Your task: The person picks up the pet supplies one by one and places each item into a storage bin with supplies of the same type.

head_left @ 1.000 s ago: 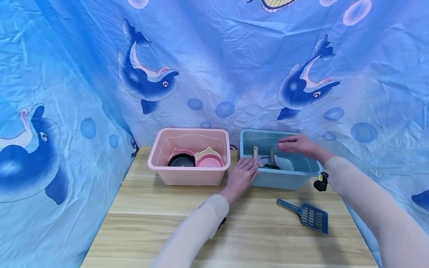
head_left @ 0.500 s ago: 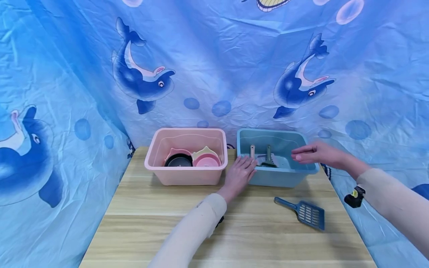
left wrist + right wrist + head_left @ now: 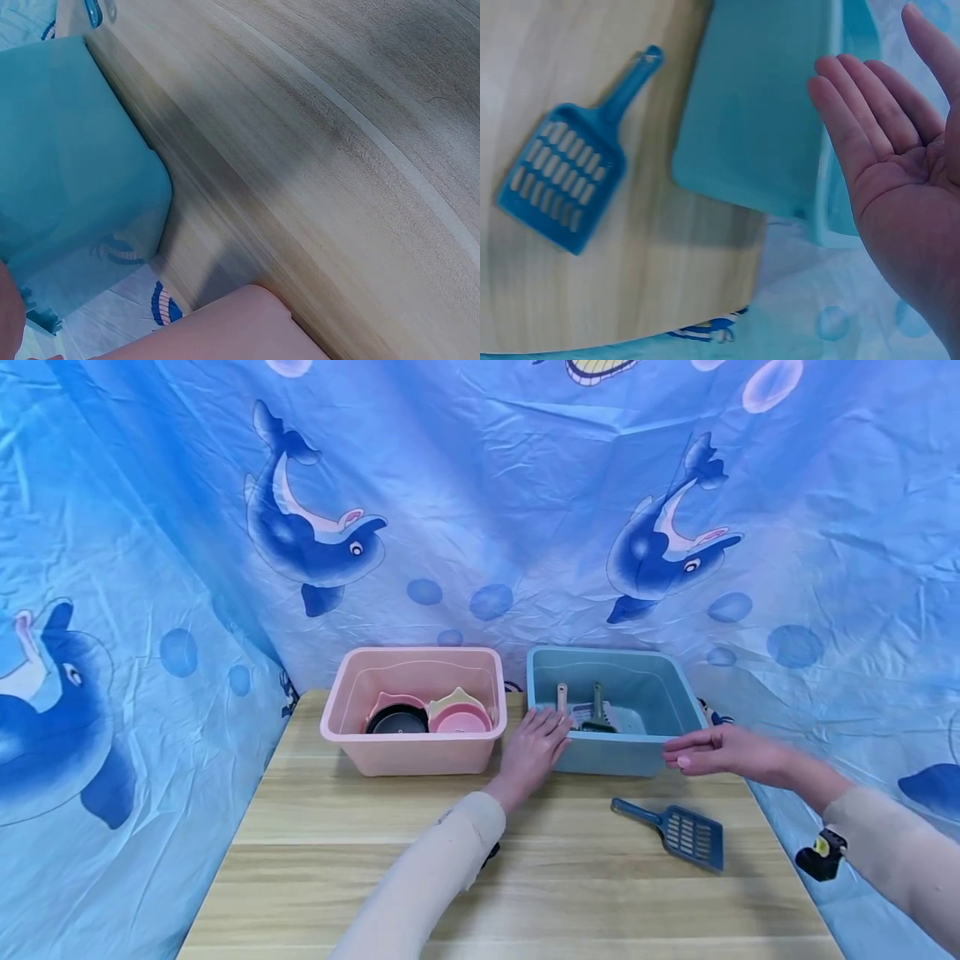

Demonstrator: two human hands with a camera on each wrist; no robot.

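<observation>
My left hand [image 3: 531,747] rests over the front left corner of the blue bin [image 3: 618,755], its fingers lying across the rim. Inside that bin stand a pale-handled scoop [image 3: 562,696] and a dark green scoop [image 3: 597,699], near the left hand. At the bin's front right corner hovers my right hand [image 3: 722,753], fingers extended and palm bare in the right wrist view. In front of the bin lies a blue slotted litter scoop [image 3: 667,821], flat on the table and apart from both hands. Only an edge of the left hand [image 3: 9,315] shows in the left wrist view.
A pink bin [image 3: 423,756] stands left of the blue one, with a small gap between. It holds a black bowl [image 3: 400,720], a pink bowl [image 3: 462,719] and cat-eared shapes behind them. A blue dolphin-print curtain [image 3: 465,510] hangs behind the wooden table [image 3: 360,860].
My right hand has moved right and toward me, from above the blue bin's inside to its front right corner. The left hand stays on the rim; the view has shifted slightly.
</observation>
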